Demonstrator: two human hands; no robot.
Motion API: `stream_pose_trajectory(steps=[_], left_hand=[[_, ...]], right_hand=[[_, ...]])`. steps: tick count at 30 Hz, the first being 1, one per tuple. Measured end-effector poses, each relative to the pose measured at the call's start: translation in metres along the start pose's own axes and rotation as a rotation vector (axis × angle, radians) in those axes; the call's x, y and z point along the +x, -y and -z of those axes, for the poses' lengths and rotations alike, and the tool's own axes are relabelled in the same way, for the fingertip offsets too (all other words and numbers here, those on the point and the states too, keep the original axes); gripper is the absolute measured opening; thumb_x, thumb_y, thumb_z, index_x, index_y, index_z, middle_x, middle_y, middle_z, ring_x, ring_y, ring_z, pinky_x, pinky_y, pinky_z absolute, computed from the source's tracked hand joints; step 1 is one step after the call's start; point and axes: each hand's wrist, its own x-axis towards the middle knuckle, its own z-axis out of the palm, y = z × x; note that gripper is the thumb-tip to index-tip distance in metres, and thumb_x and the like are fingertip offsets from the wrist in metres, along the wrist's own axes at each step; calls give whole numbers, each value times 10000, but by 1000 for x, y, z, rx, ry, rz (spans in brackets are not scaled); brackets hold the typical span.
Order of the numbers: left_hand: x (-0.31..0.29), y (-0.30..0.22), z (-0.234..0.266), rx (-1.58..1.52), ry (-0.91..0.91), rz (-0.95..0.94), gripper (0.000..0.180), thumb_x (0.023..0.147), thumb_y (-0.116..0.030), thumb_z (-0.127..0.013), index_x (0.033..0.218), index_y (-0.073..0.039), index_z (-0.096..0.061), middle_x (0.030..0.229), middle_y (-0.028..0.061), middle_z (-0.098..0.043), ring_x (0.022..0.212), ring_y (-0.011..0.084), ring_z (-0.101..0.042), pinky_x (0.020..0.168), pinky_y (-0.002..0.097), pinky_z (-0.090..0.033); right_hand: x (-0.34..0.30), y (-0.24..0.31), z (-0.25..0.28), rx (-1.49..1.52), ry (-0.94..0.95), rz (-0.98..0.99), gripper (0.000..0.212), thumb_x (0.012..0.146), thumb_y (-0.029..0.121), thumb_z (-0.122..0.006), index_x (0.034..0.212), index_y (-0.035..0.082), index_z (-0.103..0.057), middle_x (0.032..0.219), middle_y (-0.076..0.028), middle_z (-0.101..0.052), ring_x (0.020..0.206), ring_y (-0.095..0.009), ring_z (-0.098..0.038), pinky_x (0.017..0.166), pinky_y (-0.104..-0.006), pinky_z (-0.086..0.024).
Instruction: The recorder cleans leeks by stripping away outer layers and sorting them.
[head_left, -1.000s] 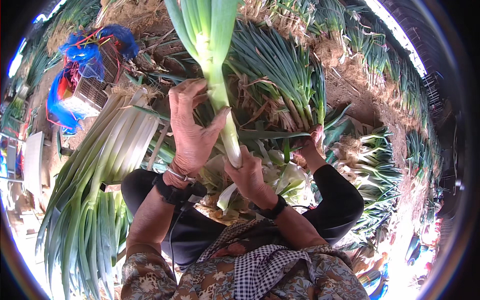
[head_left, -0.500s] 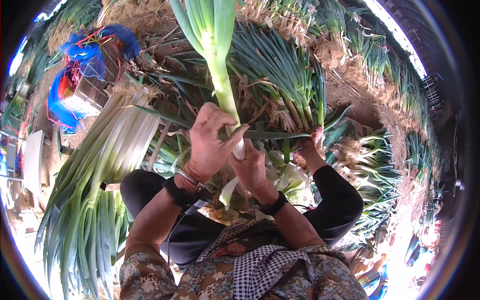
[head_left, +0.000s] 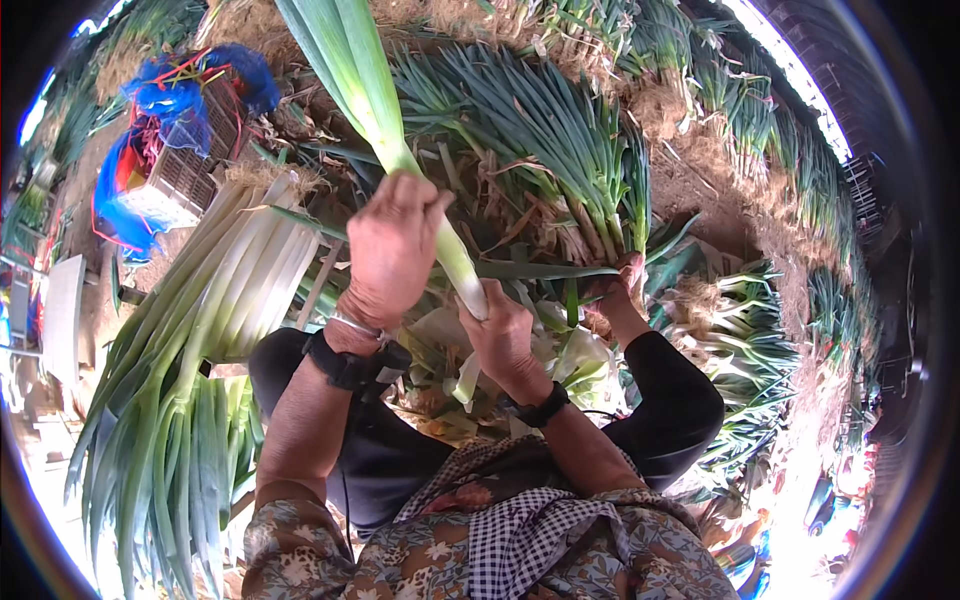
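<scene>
Green onion [head_left: 390, 145]: in both hands, leafy top [head_left: 350, 60] now leaning further left | left hand [head_left: 388, 250]: moved higher, fingers wrapped around it | right hand [head_left: 502, 335]: fingers still clamped on white end [head_left: 470, 293]

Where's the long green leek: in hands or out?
The leek is in: the left hand wraps its stem, right hand holds its white end.

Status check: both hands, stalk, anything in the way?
Left hand wrapped around green-topped stalk, below its leaves; right hand gripping its white end. Stalk slanted, leaves up-left. Pale leaf scraps beneath; no obstruction seen.
</scene>
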Motion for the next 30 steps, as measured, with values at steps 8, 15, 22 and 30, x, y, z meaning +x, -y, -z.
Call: stream_pose_trajectory(steps=[8, 15, 22, 30], left_hand=[[-36, -31, 2, -55, 305, -161, 151, 820, -96, -696, 846, -44, -558, 821, 89, -568, 737, 299, -590, 616, 384, -492], [-84, -62, -2, -1102, 941, -280, 122, 856, -75, -629, 954, -3, -613, 931, 118, -624, 834, 243, -635, 738, 352, -528], [-8, 37, 21, -754, -138, 543, 623, 970, -481, -505, 1359, 1, -434, 1192, 174, -605, 1022, 253, -623, 869, 377, -505], [-12, 10, -6, -1329, -108, 588, 647, 1004, -525, -372, 1418, -27, -368, 831, 58, -597, 619, 112, -542, 592, 270, -511]], right_hand=[[-7, -18, -1, -11, 6, -37, 211, 796, 124, -704, 962, 80, -582, 757, -146, -645, 700, -353, -650, 589, -427, -515], [25, -13, 4, 62, 24, -110, 274, 789, 220, -736, 969, 83, -582, 758, -148, -664, 678, -362, -658, 576, -410, -520], [2, -5, -3, 86, 113, -60, 302, 810, 158, -745, 1016, 21, -573, 709, -142, -631, 594, -193, -628, 561, -310, -493], [-17, 9, -16, 510, 273, -37, 181, 859, 39, -667, 1014, 27, -574, 741, -12, -559, 648, -77, -496, 553, -256, -433]])
